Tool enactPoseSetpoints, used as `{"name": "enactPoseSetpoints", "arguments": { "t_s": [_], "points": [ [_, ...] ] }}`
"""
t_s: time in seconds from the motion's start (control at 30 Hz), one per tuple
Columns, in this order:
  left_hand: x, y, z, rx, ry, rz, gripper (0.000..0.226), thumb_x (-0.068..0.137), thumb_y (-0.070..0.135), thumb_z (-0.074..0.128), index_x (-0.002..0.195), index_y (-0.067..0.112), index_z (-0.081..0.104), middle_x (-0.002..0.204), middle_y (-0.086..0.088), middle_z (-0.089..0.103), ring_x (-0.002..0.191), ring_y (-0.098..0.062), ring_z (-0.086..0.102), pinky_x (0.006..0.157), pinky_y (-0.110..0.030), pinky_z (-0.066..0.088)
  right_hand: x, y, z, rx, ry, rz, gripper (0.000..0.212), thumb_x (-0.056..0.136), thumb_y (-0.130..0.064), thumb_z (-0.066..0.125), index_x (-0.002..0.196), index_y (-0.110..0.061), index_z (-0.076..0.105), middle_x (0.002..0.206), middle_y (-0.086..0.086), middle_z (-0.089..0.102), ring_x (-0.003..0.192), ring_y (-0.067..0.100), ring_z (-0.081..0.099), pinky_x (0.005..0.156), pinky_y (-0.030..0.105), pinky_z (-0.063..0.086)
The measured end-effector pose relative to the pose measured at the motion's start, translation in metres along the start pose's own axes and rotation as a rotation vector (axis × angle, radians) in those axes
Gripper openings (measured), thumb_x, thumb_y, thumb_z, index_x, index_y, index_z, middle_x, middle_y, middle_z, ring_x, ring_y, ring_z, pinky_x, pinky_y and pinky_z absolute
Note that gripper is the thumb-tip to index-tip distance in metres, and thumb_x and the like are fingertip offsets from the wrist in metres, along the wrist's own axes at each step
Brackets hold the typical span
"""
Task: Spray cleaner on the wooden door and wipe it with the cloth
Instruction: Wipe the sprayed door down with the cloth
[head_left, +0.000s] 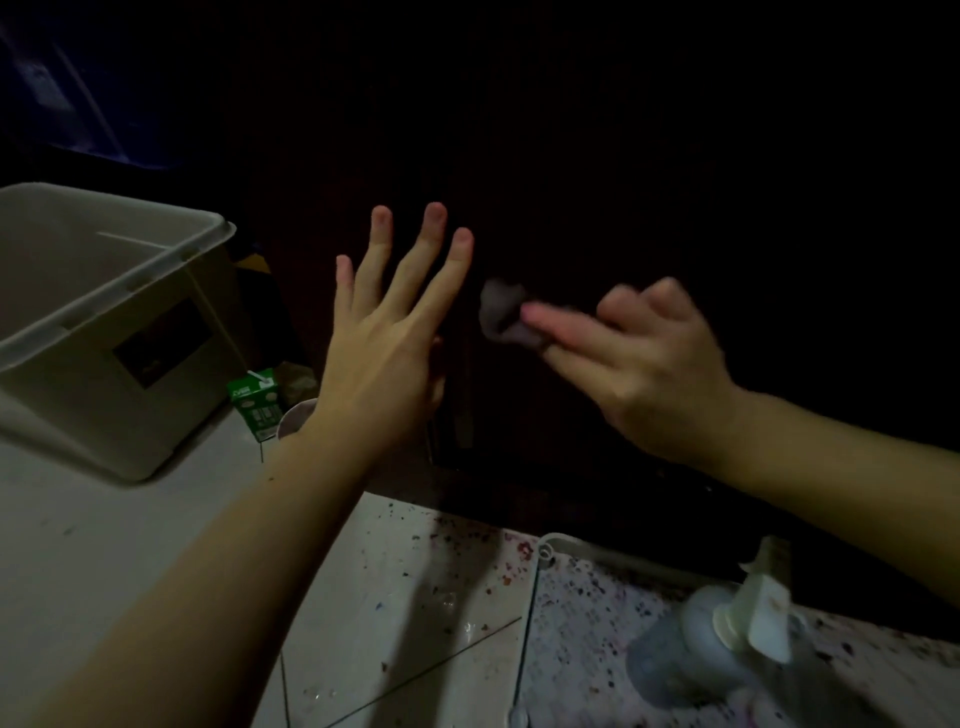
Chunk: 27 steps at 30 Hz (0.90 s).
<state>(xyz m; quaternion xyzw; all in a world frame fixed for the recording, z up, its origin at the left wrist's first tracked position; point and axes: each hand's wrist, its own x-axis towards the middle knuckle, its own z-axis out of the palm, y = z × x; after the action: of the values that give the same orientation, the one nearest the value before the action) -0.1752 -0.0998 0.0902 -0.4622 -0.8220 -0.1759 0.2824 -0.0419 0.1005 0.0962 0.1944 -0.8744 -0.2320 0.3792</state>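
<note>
Left hand (387, 332) stretches forward, fingers straight and spread, at the dark wooden door (623, 182); right hand (639, 358) pinches a small grey cloth (501, 312) (blurred) against it. Spray bottle (717, 639) on the floor.

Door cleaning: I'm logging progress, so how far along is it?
Spraying looks finished for now: the spray bottle stands on the floor, in neither hand. Wiping is in hand: the right hand pinches a small cloth at the dark door, while the left hand is spread open against it. The door is too dark to tell how much is left.
</note>
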Motion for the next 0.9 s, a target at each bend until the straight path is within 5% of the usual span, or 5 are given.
{"name": "enactPoseSetpoints", "arguments": {
  "t_s": [0.1,0.33,0.43,0.67,0.9],
  "points": [
    [0.0,0.006,-0.002,0.008,0.011,-0.015,0.074,0.087,0.032,0.044,0.152,0.017,0.013,0.16,-0.009,0.004,0.145,-0.037,-0.007,0.112,-0.063,0.005,-0.019,0.005,-0.001,-0.037,-0.031,-0.036,0.022,0.096,-0.014,0.052,0.106,-0.016,0.072,0.13,0.002,0.062,0.087,0.024,0.046,0.068,0.036,0.033],
    [0.003,0.03,0.006,0.134,0.063,-0.086,0.092,0.081,0.045,0.062,0.152,0.011,0.014,0.159,-0.017,0.005,0.145,-0.039,-0.002,0.115,-0.058,-0.002,-0.083,-0.021,0.023,0.072,-0.623,-0.413,0.039,0.087,-0.021,0.036,0.085,-0.024,0.075,0.111,-0.004,0.068,0.091,0.018,0.055,0.078,0.033,0.031],
    [0.006,0.038,0.01,0.104,0.096,-0.09,0.098,0.078,0.046,0.065,0.152,0.008,0.014,0.158,-0.02,0.005,0.146,-0.036,0.0,0.115,-0.056,0.002,-0.07,-0.012,0.012,0.072,-0.527,-0.378,0.031,0.088,-0.022,0.042,0.085,-0.024,0.073,0.106,-0.005,0.067,0.091,0.019,0.054,0.077,0.033,0.026],
    [0.013,0.049,0.013,-0.038,0.139,-0.117,0.098,0.074,0.037,0.07,0.151,0.014,0.015,0.154,-0.028,0.001,0.144,-0.04,0.001,0.112,-0.06,0.005,-0.038,0.061,-0.055,-0.045,0.107,0.016,0.011,0.093,-0.016,0.063,0.089,-0.017,0.074,0.119,-0.003,0.069,0.079,0.023,0.053,0.066,0.035,0.034],
    [0.026,0.085,0.014,0.049,0.137,0.079,0.092,0.072,0.038,0.074,0.15,0.021,0.028,0.152,-0.023,-0.001,0.144,-0.043,0.0,0.115,-0.06,0.004,-0.133,0.03,-0.02,0.054,-0.429,-0.387,0.023,0.091,-0.014,0.051,0.087,-0.02,0.073,0.122,0.0,0.065,0.092,0.019,0.049,0.075,0.032,0.031]
  ]
}}
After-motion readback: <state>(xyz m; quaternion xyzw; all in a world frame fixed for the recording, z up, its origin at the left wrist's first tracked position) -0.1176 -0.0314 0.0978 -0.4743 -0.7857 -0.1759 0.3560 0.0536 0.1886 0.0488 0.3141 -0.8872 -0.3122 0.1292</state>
